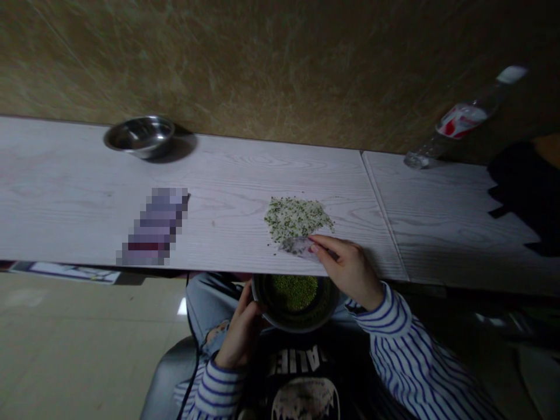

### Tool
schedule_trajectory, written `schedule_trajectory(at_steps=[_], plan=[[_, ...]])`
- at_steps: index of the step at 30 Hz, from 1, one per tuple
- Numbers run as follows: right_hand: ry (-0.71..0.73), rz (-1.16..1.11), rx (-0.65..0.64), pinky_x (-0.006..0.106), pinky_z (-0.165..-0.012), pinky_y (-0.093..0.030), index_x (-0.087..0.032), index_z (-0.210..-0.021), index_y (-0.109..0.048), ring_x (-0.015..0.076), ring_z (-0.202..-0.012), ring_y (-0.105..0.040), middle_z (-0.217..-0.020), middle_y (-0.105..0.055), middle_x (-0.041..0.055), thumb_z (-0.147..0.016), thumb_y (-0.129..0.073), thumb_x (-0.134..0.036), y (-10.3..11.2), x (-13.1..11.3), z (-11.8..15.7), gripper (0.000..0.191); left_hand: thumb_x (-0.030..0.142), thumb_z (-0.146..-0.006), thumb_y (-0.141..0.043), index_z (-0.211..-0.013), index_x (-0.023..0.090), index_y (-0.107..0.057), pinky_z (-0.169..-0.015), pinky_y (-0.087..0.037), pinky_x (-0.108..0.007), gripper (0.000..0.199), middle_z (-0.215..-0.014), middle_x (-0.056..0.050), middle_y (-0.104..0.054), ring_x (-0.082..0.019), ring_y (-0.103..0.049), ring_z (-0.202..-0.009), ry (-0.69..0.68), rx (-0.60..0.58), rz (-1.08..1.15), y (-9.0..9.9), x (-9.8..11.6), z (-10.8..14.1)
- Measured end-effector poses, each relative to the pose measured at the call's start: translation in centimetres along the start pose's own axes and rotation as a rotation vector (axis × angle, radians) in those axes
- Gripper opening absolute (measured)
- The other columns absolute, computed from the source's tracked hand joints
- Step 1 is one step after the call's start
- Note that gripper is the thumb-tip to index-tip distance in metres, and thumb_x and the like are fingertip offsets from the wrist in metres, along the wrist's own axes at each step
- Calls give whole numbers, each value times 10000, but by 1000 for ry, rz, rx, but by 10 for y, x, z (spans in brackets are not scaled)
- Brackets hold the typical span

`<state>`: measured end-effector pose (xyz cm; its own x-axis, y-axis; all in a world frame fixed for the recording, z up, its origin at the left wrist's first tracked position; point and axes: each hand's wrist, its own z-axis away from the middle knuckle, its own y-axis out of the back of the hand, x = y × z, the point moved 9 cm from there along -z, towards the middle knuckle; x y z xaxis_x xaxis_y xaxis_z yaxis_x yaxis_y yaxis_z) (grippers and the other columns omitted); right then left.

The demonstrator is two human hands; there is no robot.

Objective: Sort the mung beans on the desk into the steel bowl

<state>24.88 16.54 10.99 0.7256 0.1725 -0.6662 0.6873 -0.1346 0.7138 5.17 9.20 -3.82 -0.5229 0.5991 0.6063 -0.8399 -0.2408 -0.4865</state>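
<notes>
A bowl [301,326] of small round green beans [295,290], which look like mung beans, sits over my lap below the table edge. My left hand [242,332] grips its left side, fingers closed on the rim. Above it, my right hand [347,265] pinches a small see-through piece of plastic [297,247] between thumb and fingers, low over the table. The plastic is at the near edge of a spread pile of white grains mixed with green beans [297,217]. Whether anything lies in the plastic is unclear.
A shiny metal bowl [140,138] stands at the back left by the wall. Nearer is a flat pixelated object [153,226]. A clear bottle [459,122] with a red and white label stands at the back right, beside a dark item [525,192].
</notes>
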Motion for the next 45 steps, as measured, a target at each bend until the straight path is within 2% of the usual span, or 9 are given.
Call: schedule_trajectory(at_steps=[6,13,17,22,26,29,33,40,45], plan=[[-37,-32,62,315,-802,-581,-188,-1087,-727,215,-947,-715,-1050,-755,74,-889,-551,-269,14,19,-8,277,161,-647,-666,-1208,255,-595,-695,-515,-316,573,-1191,-44,-645,-234,-577,-943,-11,-26,16,-2,1,0],[-186,-21,208,379,-808,-585,-164,-1065,-729,245,-881,-727,-1011,-758,106,-856,-595,-324,52,58,3,296,142,-643,-638,-1218,250,-599,-650,-512,-306,586,-1151,-46,-652,-217,-576,-886,-6,-29,-1,-2,0,1],[-234,-46,183,379,-806,-583,-152,-1062,-725,241,-847,-731,-962,-764,108,-846,-597,-303,52,73,7,294,143,-657,-626,-1235,254,-580,-674,-515,-315,590,-1210,-46,-633,-236,-581,-951,1,-44,-7,-3,-2,0],[-265,-139,103,369,-784,-585,-149,-1066,-718,232,-831,-731,-945,-766,108,-845,-596,-313,37,69,14,302,152,-641,-641,-1274,261,-541,-707,-528,-332,649,-1228,-32,-628,-250,-568,-1015,18,-37,8,-4,-4,-1],[-278,-192,69,365,-759,-588,-153,-1035,-727,223,-784,-730,-915,-768,104,-830,-614,-319,34,62,20,287,144,-640,-631,-1241,235,-560,-637,-511,-297,612,-1169,-33,-646,-210,-568,-897,10,-24,-21,-5,-2,0],[-306,-223,100,359,-740,-590,-139,-1042,-722,222,-774,-730,-905,-768,109,-827,-616,-327,37,65,21,304,143,-642,-634,-1257,241,-558,-641,-505,-292,627,-1146,-30,-651,-199,-565,-873,7,-28,-5,-6,-2,0],[-308,-243,128,378,-773,-585,-120,-1053,-715,238,-820,-730,-941,-763,128,-823,-613,-331,34,68,17,328,131,-656,-627,-1270,259,-557,-636,-499,-288,631,-1128,-27,-651,-201,-565,-879,11,-39,-7,-6,-3,0],[-263,-225,13,399,-840,-568,-148,-1057,-725,250,-911,-719,-1042,-747,126,-833,-598,-333,16,52,15,317,122,-627,-629,-1223,254,-585,-644,-510,-295,611,-1143,-21,-642,-209,-559,-905,4,-28,-2,-7,0,3],[-281,-215,-4,392,-827,-569,-149,-1055,-727,238,-860,-726,-967,-761,118,-837,-600,-347,23,49,22,321,135,-632,-637,-1227,240,-583,-709,-521,-327,607,-1183,-35,-643,-232,-567,-962,11,-29,1,-8,-1,3]])
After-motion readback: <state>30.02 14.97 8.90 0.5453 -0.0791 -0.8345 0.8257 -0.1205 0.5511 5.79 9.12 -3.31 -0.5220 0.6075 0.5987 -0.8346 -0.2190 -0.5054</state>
